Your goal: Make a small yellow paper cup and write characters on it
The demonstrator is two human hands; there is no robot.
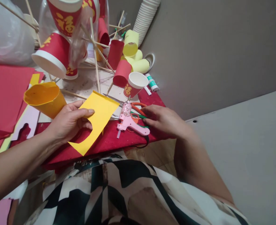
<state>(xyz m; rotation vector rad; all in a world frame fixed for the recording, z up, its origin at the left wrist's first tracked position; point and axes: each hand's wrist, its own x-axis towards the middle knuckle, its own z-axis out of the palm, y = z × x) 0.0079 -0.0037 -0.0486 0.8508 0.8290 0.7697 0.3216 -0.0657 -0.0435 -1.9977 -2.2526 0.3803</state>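
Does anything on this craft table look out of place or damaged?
The yellow paper in the left hand has a curved piece missing from one edge. Behind it, red cups lie tipped on their sides among scattered wooden sticks. The pink glue gun lies on its side by the right hand.

Left hand (69, 122) pinching yellow paper (101, 111), right hand (163, 120) just beside pink glue gun (131, 125), red cup (134, 85) behind
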